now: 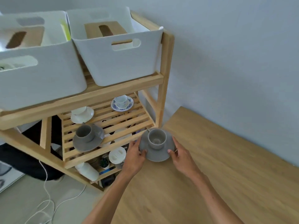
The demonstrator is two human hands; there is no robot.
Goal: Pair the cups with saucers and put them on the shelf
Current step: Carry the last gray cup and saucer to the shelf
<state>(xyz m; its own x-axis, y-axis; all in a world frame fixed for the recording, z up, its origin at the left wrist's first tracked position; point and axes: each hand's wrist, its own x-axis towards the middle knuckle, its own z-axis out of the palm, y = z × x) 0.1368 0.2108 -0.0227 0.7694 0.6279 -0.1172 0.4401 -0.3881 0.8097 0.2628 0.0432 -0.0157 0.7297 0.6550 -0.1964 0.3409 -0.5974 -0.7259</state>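
A grey cup (157,138) stands upright on a grey saucer (156,155), held in the air by its rim between the wooden table and the wooden shelf (103,126). My left hand (135,156) grips the saucer's left edge and my right hand (182,155) grips its right edge. On the slatted middle shelf stand three pairs: a grey cup on a grey saucer (88,139) at the front left, a white cup on a white saucer (82,114) behind it, and a blue-patterned cup on its saucer (122,103) at the back right.
Two white bins (123,62) with tissue boxes fill the top shelf. The bottom shelf holds a white lidded cup (117,155), a small plant (104,163) and a white bottle (88,171). The wooden table (210,175) lies right of the shelf. White cables (47,202) trail on the floor.
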